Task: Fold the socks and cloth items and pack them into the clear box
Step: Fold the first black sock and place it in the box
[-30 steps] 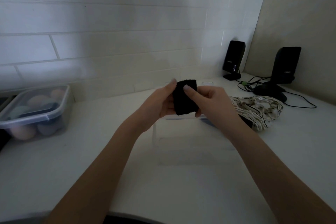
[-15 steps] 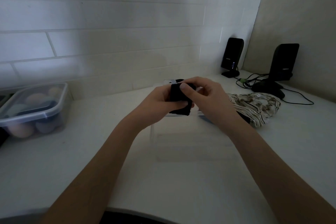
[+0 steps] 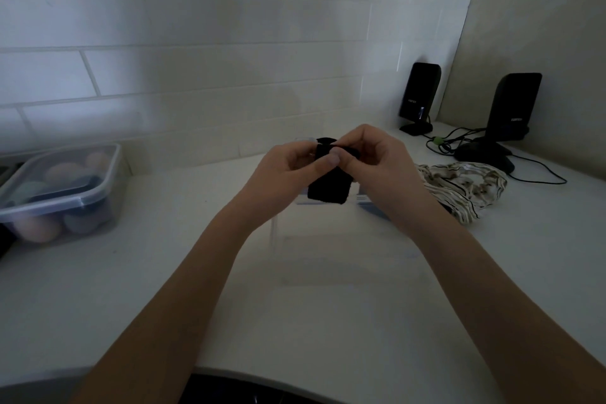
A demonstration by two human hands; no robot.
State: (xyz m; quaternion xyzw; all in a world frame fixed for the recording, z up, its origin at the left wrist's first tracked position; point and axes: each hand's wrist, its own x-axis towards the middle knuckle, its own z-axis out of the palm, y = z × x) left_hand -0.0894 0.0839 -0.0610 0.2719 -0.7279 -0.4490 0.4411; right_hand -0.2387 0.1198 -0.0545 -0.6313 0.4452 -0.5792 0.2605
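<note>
The left hand (image 3: 288,164) and the right hand (image 3: 377,161) meet in mid-air over the counter, and between them they hold a small black sock (image 3: 329,185). In the head view, the only one here, the left thumb lies across the sock's upper part and presses it against the curled fingers behind. The right hand's fingers curl over the top edge and pinch it, seemingly tucking the cuff, though the dim light makes the exact fold hard to read.

The sock hangs just above the far rim of the clear box (image 3: 344,259), which sits open on the white counter (image 3: 164,256) directly below the forearms. It looks light, soft and floppy, so it should hold a fold only while pinched; the doubled top edge is the sensible place to hold it.

Both forearms reach forward from the bottom corners, wrists nearly level and angled inward.

A striped cloth (image 3: 465,187) lies crumpled to the right of the box, not yet folded.
</note>
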